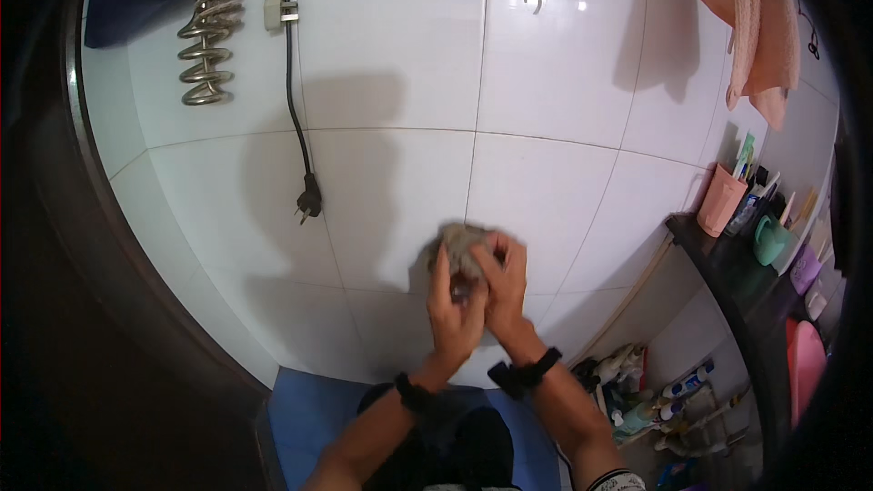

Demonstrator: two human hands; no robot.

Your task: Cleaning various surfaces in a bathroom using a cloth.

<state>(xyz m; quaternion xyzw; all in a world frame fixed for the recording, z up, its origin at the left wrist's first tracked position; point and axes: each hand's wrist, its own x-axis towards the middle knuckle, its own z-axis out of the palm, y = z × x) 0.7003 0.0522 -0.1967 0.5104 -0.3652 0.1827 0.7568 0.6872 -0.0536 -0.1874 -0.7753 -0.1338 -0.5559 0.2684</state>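
A crumpled grey-brown cloth is held between my two hands, in front of the white tiled wall. My left hand grips its lower left side, with the fingers pointing up. On the cloth's right side, the bent fingers of my right hand press into it. Both wrists wear black bands. Something small and shiny shows between the palms, too blurred to name. The cloth's far side is hidden.
A black cable with a plug and a metal heating coil hang at the left. Peach towels hang at the upper right. A dark shelf holds a pink cup and toiletries; bottles stand below. The floor is blue.
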